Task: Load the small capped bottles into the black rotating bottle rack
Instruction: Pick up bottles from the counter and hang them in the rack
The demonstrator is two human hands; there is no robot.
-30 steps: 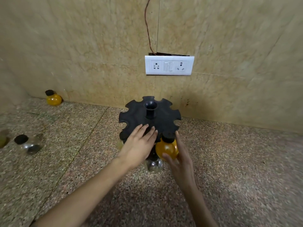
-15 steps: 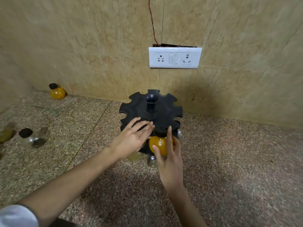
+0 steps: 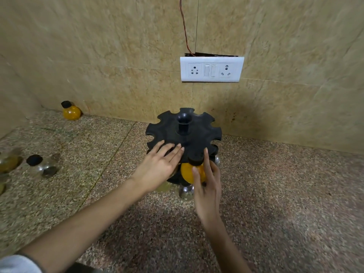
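Note:
The black rotating rack (image 3: 197,133) stands on the speckled counter near the wall, its top disc ringed with notches. My left hand (image 3: 157,166) lies flat on the disc's front left edge, fingers spread. An orange bottle with a black cap (image 3: 188,171) hangs in the front notch, and my right hand (image 3: 206,186) is wrapped around its right side, index finger up against the cap. A clear bottle (image 3: 186,192) hangs in the lower tier below it. Another orange capped bottle (image 3: 71,111) stands at the far left wall. A clear capped bottle (image 3: 40,166) lies to the left.
A white socket-and-switch plate (image 3: 211,69) is on the tiled wall above the rack, with a red wire rising from it. More bottles (image 3: 7,163) lie blurred at the left edge. The counter (image 3: 285,194) stretches right of the rack.
The orange bottle has gone up into the rack's front notch with my right hand on it. My left hand has stayed on the disc. The camera has tilted slightly.

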